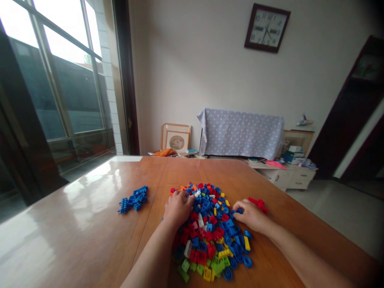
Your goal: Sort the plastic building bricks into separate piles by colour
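Observation:
A large heap of mixed toy bricks [211,230] in red, blue, yellow, green, white and orange lies on the wooden table. My left hand [179,208] rests on the far left side of the heap, fingers bent over the bricks and somewhat apart; its fingertips are partly hidden. At the heap's right edge, my right hand [251,215] pinches a small blue brick [239,211] between thumb and fingers. Just beyond that hand sits a small group of red bricks [260,205], partly covered by it. Off to the left stands a separate cluster of blue bricks [134,199].
The brown table [102,236] reaches forward toward a white cabinet [289,179]. Behind it are a spotted grey cloth [243,134] over a wide object and leaning picture frames [176,138]. A clock [267,28] hangs on the wall; windows are at left.

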A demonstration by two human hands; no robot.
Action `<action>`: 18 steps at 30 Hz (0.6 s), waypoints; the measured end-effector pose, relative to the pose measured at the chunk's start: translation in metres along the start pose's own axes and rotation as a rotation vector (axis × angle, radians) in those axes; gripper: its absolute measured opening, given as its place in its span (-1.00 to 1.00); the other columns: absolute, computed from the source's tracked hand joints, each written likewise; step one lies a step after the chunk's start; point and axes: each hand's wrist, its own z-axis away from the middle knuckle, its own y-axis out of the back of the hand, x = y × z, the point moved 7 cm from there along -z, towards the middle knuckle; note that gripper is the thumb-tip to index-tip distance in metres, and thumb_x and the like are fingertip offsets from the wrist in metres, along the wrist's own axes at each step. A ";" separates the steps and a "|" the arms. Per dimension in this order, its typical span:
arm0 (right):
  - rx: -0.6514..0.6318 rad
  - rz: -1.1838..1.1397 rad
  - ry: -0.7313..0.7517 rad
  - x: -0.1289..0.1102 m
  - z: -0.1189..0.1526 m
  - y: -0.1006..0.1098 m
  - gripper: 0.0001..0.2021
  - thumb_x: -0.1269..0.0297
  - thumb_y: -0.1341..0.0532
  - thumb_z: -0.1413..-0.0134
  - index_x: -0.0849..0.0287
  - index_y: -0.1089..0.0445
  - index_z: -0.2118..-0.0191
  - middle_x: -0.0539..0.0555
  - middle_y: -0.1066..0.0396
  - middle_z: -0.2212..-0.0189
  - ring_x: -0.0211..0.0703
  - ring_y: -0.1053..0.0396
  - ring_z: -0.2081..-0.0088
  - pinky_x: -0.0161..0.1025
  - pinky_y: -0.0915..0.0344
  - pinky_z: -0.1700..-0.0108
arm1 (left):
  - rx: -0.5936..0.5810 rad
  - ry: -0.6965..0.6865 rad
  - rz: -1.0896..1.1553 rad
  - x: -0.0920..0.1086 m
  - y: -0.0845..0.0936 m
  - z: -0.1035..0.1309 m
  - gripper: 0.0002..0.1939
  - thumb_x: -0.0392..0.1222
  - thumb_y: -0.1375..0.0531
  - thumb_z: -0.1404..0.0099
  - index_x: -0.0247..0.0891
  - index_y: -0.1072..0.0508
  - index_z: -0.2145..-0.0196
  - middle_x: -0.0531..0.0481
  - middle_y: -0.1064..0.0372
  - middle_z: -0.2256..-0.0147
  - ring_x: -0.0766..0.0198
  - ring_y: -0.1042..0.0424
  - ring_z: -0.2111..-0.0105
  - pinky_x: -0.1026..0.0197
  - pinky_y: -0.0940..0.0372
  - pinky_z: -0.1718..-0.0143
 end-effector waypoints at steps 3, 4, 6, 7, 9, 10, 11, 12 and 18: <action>0.026 0.023 -0.012 0.001 0.001 0.003 -0.90 0.25 -0.29 0.13 0.14 -0.48 0.42 0.02 -0.38 0.40 -0.15 -0.35 0.33 -0.27 -0.21 0.28 | -0.003 0.007 -0.002 -0.001 0.000 0.000 -0.50 0.29 0.02 -0.34 -0.07 -0.49 0.10 -0.10 -0.44 0.01 0.01 -0.39 0.02 0.16 -0.24 0.19; 0.030 0.021 -0.015 -0.001 0.001 0.005 -0.90 0.25 -0.29 0.14 0.15 -0.47 0.44 0.02 -0.39 0.40 -0.15 -0.35 0.33 -0.27 -0.21 0.29 | -0.001 0.007 -0.003 -0.001 0.000 -0.001 -0.51 0.29 0.02 -0.34 -0.06 -0.49 0.10 -0.10 -0.44 0.01 0.01 -0.39 0.02 0.16 -0.24 0.20; 0.027 -0.026 -0.029 -0.006 0.002 0.008 -0.89 0.24 -0.30 0.14 0.15 -0.46 0.44 0.01 -0.40 0.42 -0.17 -0.34 0.36 -0.28 -0.21 0.32 | 0.004 0.009 -0.006 -0.001 0.000 -0.001 -0.51 0.29 0.02 -0.34 -0.06 -0.49 0.10 -0.10 -0.43 0.01 0.00 -0.39 0.02 0.15 -0.24 0.19; 0.016 -0.077 -0.047 -0.009 0.002 0.009 -0.88 0.22 -0.29 0.13 0.15 -0.46 0.44 0.00 -0.41 0.43 -0.18 -0.34 0.38 -0.29 -0.20 0.35 | 0.007 0.009 -0.008 -0.001 -0.001 0.000 -0.51 0.29 0.02 -0.34 -0.06 -0.49 0.10 -0.10 -0.43 0.01 0.00 -0.39 0.01 0.15 -0.25 0.18; -0.025 -0.222 -0.111 -0.019 0.000 0.009 -0.83 0.16 -0.28 0.08 0.15 -0.44 0.39 -0.03 -0.39 0.50 -0.22 -0.30 0.47 -0.33 -0.15 0.45 | 0.008 0.007 -0.012 0.000 -0.001 0.000 -0.51 0.29 0.02 -0.35 -0.06 -0.50 0.11 -0.11 -0.43 0.01 -0.01 -0.39 0.00 0.14 -0.25 0.16; -0.046 -0.300 -0.142 -0.026 -0.003 0.008 -0.81 0.14 -0.27 0.06 0.15 -0.43 0.36 -0.05 -0.38 0.54 -0.24 -0.28 0.51 -0.34 -0.12 0.50 | 0.006 0.008 -0.013 0.000 -0.001 0.000 -0.51 0.28 0.02 -0.35 -0.06 -0.50 0.11 -0.11 -0.43 0.01 0.00 -0.39 0.00 0.13 -0.25 0.15; -0.060 -0.369 -0.164 -0.034 -0.006 0.006 -0.79 0.11 -0.27 0.05 0.15 -0.42 0.34 -0.07 -0.37 0.56 -0.26 -0.26 0.54 -0.35 -0.10 0.53 | 0.004 0.008 -0.012 0.000 -0.001 0.000 -0.51 0.28 0.02 -0.35 -0.06 -0.50 0.11 -0.11 -0.43 0.01 0.00 -0.38 0.00 0.13 -0.25 0.13; -0.064 -0.425 -0.177 -0.044 -0.010 0.005 -0.77 0.10 -0.27 0.04 0.15 -0.41 0.33 -0.08 -0.37 0.58 -0.27 -0.25 0.56 -0.35 -0.10 0.55 | 0.003 0.009 -0.010 0.000 -0.002 0.000 -0.51 0.28 0.02 -0.35 -0.06 -0.50 0.10 -0.12 -0.43 0.00 0.00 -0.38 -0.01 0.13 -0.25 0.13; -0.045 -0.589 -0.102 -0.107 -0.039 -0.012 -0.68 0.04 -0.31 0.05 0.17 -0.46 0.24 -0.06 -0.40 0.57 -0.28 -0.29 0.56 -0.36 -0.20 0.54 | 0.011 0.017 0.001 -0.002 -0.001 0.000 -0.52 0.27 0.01 -0.35 -0.07 -0.49 0.09 -0.11 -0.41 -0.03 0.00 -0.38 -0.02 0.13 -0.27 0.14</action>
